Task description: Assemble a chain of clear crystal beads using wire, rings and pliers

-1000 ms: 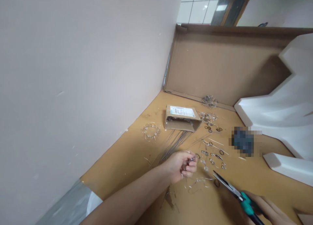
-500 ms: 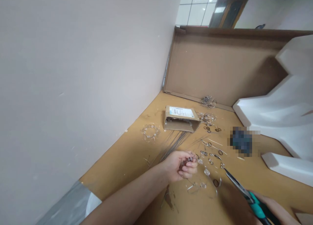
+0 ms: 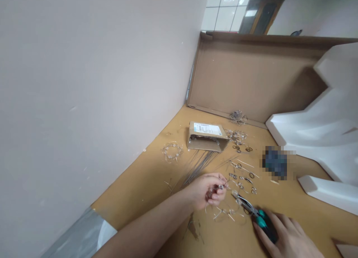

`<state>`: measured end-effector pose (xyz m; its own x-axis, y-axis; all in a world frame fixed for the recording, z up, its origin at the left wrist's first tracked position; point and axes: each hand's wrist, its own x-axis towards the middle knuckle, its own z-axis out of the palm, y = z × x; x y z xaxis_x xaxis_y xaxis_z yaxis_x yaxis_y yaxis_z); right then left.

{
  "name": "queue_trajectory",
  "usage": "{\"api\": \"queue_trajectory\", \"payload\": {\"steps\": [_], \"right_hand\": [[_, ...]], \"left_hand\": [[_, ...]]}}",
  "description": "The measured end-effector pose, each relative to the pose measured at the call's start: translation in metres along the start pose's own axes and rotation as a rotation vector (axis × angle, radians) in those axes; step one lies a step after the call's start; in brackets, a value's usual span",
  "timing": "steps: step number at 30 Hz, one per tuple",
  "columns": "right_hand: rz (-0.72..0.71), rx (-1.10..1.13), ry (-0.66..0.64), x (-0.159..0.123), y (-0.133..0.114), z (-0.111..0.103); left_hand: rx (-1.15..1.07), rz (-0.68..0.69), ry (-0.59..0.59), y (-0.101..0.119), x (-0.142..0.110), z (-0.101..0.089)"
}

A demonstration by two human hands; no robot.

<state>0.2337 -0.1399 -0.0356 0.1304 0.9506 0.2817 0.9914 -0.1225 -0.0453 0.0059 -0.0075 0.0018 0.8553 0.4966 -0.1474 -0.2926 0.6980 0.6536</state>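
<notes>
The pliers [image 3: 258,217] and the right hand [image 3: 285,233] have swung in toward the left hand [image 3: 211,192] since half a second ago, so the tips now sit just beside its fingers. The left hand is curled on a beaded wire [image 3: 220,187], pinching it at the fingertips; much of it is hidden in the fist. The right hand is wrapped on the green and black handles, its wrist cut off below. The tips overlap clear beads and wire, and whether they touch cannot be told. A black ring [image 3: 246,211] is partly covered by them.

Below the left hand lie loose wires [image 3: 226,212] on the bench [image 3: 156,183]; any join to the held one is unclear. Beyond, straight rods [image 3: 200,167] run from an open carton [image 3: 191,131], shadowed inside, its label print too small to read. A beaded loop [image 3: 177,155] lies left of it, a wire tangle [image 3: 238,136] right. A dark block [image 3: 275,162] is pixelated past recognition. White foam [image 3: 296,129] bounds the right, a cardboard panel [image 3: 260,75] the back, a pale wall [image 3: 97,82] the left.
</notes>
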Motion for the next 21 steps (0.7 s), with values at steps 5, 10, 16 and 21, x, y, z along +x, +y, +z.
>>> {"api": "queue_trajectory", "payload": {"steps": [5, 10, 16, 21], "right_hand": [[-0.010, 0.013, 0.012, 0.003, 0.001, 0.011], [0.091, 0.371, 0.034, 0.008, 0.000, -0.002], [0.129, 1.167, -0.188, 0.037, -0.050, -0.030], [0.214, 1.233, -0.210, 0.054, -0.079, -0.008]], "left_hand": [[-0.069, -0.061, -0.066, 0.003, -0.001, -0.001], [-0.090, -0.143, -0.114, 0.007, -0.005, 0.002], [0.080, -0.121, -0.036, 0.000, -0.001, 0.001], [0.471, 0.093, 0.227, -0.007, 0.005, -0.005]]}}
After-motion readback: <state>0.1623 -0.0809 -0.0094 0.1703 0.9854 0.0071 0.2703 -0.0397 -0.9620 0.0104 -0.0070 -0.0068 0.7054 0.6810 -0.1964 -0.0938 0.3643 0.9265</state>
